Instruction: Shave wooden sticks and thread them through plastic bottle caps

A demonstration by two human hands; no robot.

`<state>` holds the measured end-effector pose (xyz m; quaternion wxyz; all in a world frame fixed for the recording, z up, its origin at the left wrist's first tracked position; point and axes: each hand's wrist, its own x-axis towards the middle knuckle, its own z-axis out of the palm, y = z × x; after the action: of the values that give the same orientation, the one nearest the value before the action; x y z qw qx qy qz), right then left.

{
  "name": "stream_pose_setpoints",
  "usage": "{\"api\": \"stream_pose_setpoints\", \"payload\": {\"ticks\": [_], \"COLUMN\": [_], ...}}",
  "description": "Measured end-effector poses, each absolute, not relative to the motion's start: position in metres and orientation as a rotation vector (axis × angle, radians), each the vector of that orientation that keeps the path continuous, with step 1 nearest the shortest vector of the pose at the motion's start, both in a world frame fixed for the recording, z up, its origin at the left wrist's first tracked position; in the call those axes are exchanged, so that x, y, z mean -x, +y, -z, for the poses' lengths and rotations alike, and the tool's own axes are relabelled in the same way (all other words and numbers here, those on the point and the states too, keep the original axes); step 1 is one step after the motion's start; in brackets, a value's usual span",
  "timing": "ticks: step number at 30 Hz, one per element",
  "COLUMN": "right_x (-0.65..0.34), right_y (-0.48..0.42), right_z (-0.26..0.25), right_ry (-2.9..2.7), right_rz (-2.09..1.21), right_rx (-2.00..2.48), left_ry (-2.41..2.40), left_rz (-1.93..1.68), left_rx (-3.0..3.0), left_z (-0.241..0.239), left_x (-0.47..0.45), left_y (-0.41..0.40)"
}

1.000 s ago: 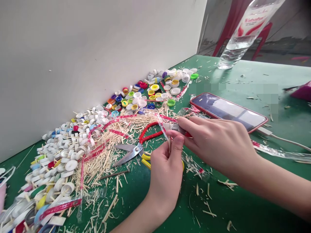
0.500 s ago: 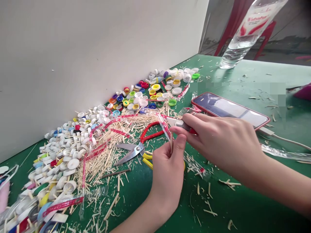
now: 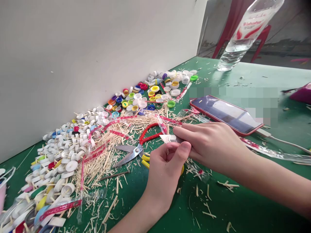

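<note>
My left hand (image 3: 167, 168) is closed in a pinch around a thin wooden stick, now mostly hidden behind the thumb. My right hand (image 3: 211, 145) grips a small knife (image 3: 170, 138) whose pale blade tip points left, right above the left thumb. Both hands hover over the green table (image 3: 243, 207), just right of red-handled scissors (image 3: 136, 147) that lie flat among wood shavings. A yellow piece (image 3: 145, 160) lies under the left hand.
Many plastic bottle caps (image 3: 73, 152), white and coloured, are heaped along the white wall (image 3: 85, 48). Stick offcuts and red-edged plastic wrappers litter the table. A red-cased phone (image 3: 225, 114) on a cable lies behind my right hand. A clear water bottle (image 3: 243, 35) stands at the back.
The knife in my right hand has slid down and left along the stick. My left thumb has closed over the stick, so it no longer stands visible.
</note>
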<state>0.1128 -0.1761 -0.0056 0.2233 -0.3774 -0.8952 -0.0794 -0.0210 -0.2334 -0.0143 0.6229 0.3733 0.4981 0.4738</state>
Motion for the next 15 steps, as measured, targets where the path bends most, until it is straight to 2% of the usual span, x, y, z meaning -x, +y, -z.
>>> {"api": "stream_pose_setpoints", "payload": {"ticks": [15], "right_x": [-0.116], "right_y": [-0.172], "right_z": [0.002], "right_ry": [-2.497], "right_rz": [0.136], "right_rx": [1.017], "left_ry": [1.088], "left_rz": [-1.072], "left_rx": [-0.968], "left_z": [0.025], "left_x": [0.026], "left_y": [-0.237]}}
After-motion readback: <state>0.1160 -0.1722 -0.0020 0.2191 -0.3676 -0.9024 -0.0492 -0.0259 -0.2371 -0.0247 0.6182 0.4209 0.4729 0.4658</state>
